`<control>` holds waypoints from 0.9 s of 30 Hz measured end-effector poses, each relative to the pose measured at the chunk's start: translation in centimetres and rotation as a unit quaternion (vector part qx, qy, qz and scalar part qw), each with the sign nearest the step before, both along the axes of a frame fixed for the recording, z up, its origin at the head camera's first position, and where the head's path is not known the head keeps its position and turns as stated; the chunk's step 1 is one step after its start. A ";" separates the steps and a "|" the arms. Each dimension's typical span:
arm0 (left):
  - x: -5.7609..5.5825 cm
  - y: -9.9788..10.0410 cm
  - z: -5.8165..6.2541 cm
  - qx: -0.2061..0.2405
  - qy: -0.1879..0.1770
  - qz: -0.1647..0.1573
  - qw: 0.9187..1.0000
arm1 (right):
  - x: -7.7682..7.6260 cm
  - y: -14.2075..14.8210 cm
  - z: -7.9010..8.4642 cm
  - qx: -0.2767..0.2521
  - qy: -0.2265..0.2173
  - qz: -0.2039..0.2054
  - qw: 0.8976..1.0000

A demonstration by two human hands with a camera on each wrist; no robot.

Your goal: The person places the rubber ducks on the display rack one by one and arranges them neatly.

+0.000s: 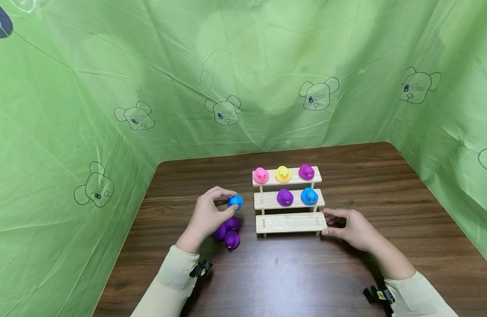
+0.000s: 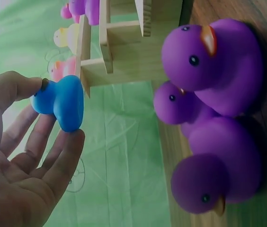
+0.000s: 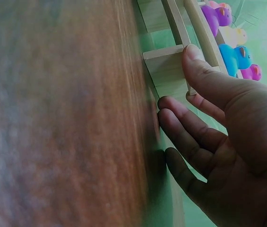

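Observation:
My left hand (image 1: 208, 215) pinches a blue rubber duck (image 1: 236, 201) between thumb and fingers, above the table and left of a three-step wooden stand (image 1: 291, 223). In the left wrist view the duck (image 2: 68, 104) lies sideways across the fingertips. Under that hand is a cluster of purple ducks (image 1: 232, 240). My right hand (image 1: 354, 230) grips the right end of the stand's lowest step, thumb at the front edge and index finger behind. Its other fingers are loosely bent beside the stand (image 3: 166, 71).
The top step carries a pink duck (image 1: 261, 175), a yellow duck (image 1: 283, 174) and a purple duck (image 1: 306, 171). On the middle step sit a purple duck (image 1: 284, 197) and a blue duck (image 1: 309, 196) toward the right. Green cloth (image 1: 267, 66) surrounds the brown table (image 1: 275, 273).

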State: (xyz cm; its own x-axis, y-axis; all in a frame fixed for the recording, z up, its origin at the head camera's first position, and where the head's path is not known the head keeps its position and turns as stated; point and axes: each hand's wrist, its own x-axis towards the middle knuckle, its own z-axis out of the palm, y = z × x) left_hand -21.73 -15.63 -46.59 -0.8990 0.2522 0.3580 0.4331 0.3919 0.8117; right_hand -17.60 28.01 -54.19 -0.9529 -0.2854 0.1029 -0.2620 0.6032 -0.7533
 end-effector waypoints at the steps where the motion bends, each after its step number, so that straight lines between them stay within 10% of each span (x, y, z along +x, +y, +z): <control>1: 0.0 0.1 0.0 -0.001 -0.001 0.000 1.000 | 0.0 0.0 0.0 0.000 -0.002 -0.001 1.000; 27: -0.7 3.0 0.2 0.012 0.004 -0.028 1.000 | 0.1 -0.1 0.4 -0.009 -0.002 0.000 1.000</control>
